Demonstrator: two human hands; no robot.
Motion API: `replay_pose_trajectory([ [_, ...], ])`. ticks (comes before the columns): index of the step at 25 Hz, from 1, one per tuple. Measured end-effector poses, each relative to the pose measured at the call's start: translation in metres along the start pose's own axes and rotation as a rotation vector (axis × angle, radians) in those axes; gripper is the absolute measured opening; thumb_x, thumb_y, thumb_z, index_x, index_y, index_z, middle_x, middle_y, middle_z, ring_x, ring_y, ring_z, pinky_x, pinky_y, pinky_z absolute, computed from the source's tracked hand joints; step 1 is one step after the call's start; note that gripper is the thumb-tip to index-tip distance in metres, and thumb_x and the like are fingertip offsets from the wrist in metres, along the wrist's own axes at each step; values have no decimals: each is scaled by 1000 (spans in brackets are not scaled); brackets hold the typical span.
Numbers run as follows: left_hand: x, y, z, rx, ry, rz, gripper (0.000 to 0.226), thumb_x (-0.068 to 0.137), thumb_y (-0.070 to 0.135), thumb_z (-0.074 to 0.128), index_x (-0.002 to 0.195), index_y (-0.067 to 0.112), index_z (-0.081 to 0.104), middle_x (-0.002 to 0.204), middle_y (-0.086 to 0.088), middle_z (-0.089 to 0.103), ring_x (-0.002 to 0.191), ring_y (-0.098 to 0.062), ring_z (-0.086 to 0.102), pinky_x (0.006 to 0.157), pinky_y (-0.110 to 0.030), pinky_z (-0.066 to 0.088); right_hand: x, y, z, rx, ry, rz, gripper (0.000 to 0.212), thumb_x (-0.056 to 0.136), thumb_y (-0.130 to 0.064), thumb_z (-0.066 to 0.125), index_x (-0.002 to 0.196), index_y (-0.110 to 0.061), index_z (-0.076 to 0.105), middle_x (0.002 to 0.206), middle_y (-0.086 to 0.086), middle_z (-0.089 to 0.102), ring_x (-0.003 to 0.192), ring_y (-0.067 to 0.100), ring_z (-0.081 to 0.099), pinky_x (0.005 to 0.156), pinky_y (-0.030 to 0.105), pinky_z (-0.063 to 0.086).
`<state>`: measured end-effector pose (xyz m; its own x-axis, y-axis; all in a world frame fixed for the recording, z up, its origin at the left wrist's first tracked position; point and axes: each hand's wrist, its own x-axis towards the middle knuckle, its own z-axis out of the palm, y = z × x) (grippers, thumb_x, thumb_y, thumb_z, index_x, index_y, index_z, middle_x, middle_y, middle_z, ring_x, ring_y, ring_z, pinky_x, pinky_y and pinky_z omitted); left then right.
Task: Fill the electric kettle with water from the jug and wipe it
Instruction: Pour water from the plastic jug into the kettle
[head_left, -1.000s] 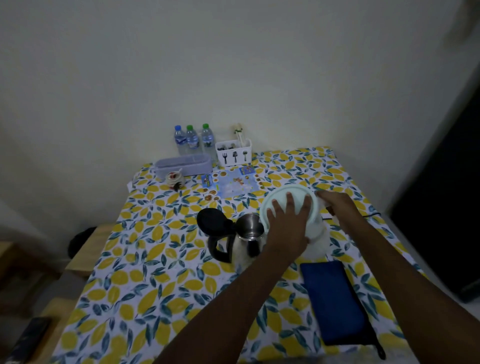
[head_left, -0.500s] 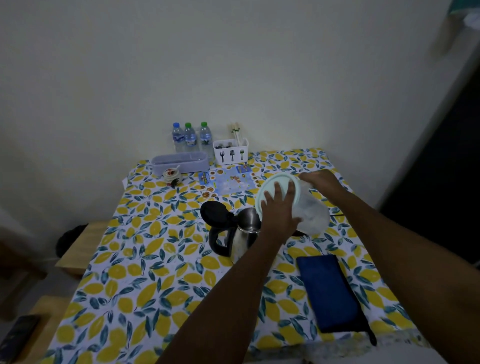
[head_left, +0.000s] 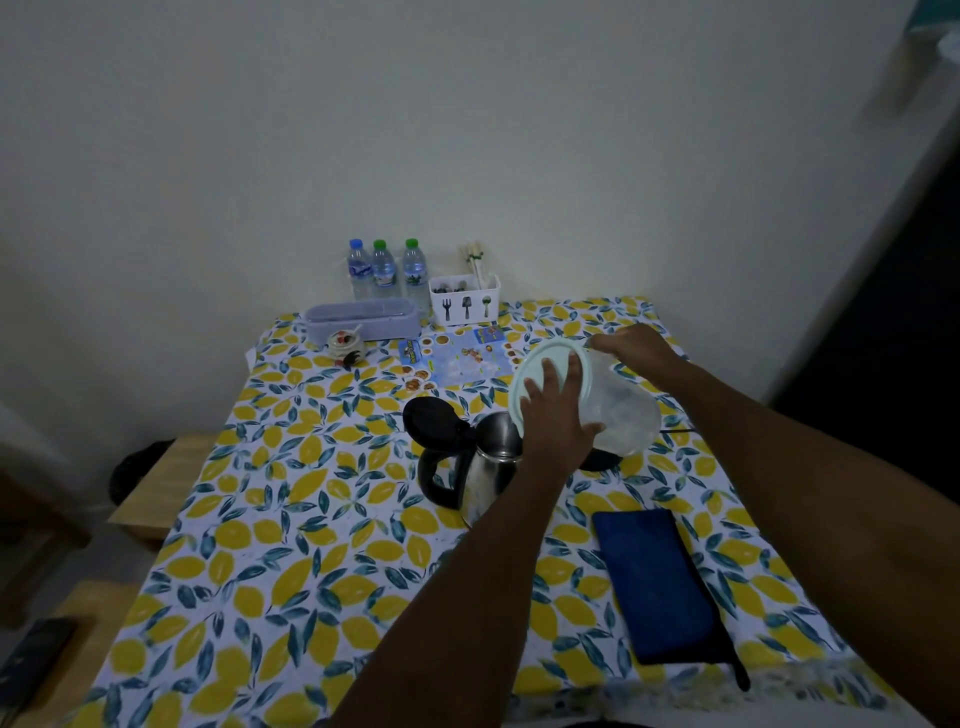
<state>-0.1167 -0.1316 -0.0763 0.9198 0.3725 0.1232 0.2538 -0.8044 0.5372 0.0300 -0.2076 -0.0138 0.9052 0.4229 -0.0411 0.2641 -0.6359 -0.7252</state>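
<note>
A steel electric kettle (head_left: 488, 480) with a black handle stands mid-table, its black lid (head_left: 430, 423) flipped open to the left. A clear plastic jug (head_left: 621, 413) with a pale green lid (head_left: 540, 371) is tipped hard to the left, its mouth over the kettle's opening. My left hand (head_left: 556, 418) presses flat on the jug's lid. My right hand (head_left: 636, 351) grips the jug from behind, at its far side. A dark blue cloth (head_left: 657, 582) lies flat on the table, near the front right.
The table wears a lemon-print cloth (head_left: 291, 519). At the back stand three water bottles (head_left: 384, 270), a white cutlery caddy (head_left: 465, 301), a lilac box (head_left: 363, 319), a small jar (head_left: 344, 344) and a printed mat (head_left: 462, 358). The black kettle base (head_left: 602, 460) with its cord sits under the jug.
Both hands have tipped the jug further to the left, from nearly upright to almost on its side over the kettle's opening. The kettle and cloth have stayed put.
</note>
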Motion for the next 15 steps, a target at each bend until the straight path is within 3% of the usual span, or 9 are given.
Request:
replay_pose_trajectory([
  [6, -4, 1, 1, -57, 37, -7, 97, 82, 37, 70, 152, 25, 3, 161, -17, 6, 142, -51, 12, 114, -60, 16, 2, -1, -1, -29, -5, -25, 36, 61, -51, 65, 59, -17, 52, 64, 8, 48, 59, 18, 45, 58, 34, 34],
  [15, -7, 5, 3, -98, 38, -14, 96, 83, 36, 70, 152, 24, 3, 161, -17, 5, 142, -51, 10, 114, -59, 16, 1, 1, -4, -81, -23, -54, 38, 71, -44, 66, 56, -15, 45, 59, 5, 43, 55, 19, 41, 58, 34, 31],
])
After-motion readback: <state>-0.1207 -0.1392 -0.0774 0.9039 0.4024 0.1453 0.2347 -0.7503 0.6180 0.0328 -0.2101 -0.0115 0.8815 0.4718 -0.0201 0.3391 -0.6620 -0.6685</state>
